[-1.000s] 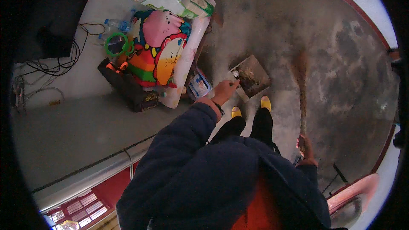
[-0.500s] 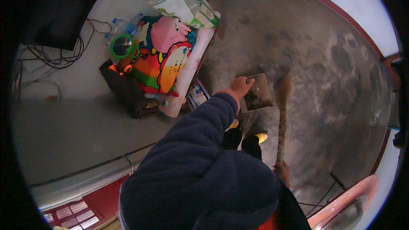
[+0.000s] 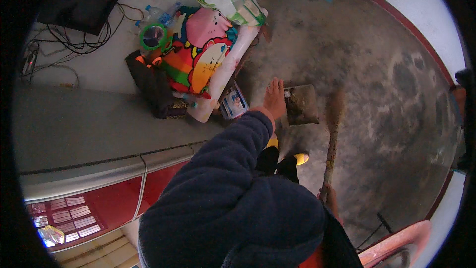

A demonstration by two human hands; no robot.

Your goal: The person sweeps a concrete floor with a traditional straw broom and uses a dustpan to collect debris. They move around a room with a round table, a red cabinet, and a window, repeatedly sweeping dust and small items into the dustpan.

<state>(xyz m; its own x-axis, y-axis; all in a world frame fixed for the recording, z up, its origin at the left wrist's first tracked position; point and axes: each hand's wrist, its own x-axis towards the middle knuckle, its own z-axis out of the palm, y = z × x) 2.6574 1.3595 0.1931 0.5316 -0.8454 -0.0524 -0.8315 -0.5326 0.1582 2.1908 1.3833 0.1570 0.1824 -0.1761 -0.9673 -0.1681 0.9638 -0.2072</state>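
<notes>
My left hand (image 3: 274,99) reaches down with its fingers stretched out and nothing in them. It hovers beside the left edge of a square, dirty dustpan (image 3: 303,109), which holds brownish debris and a small pale bit near its upper left corner. Low on the right, my right hand (image 3: 330,199) is wrapped round the handle of a broom (image 3: 330,154). The broom's brown, blurred bristles (image 3: 335,109) rest near the floor just right of the dustpan. My feet in yellow shoes (image 3: 300,159) stand just below the pan.
To the left, a table (image 3: 84,114) bears a colourful cartoon bag (image 3: 191,72), a dark bag (image 3: 153,92), plastic bottles (image 3: 159,16) and cables (image 3: 82,44). A picture-covered box (image 3: 233,104) sits by its edge. A pink chair (image 3: 399,243) stands lower right.
My left hand has come off the dustpan's upper edge to its left side, and its curled fingers have straightened. My right hand stays on the broom. The view has shifted slightly.
</notes>
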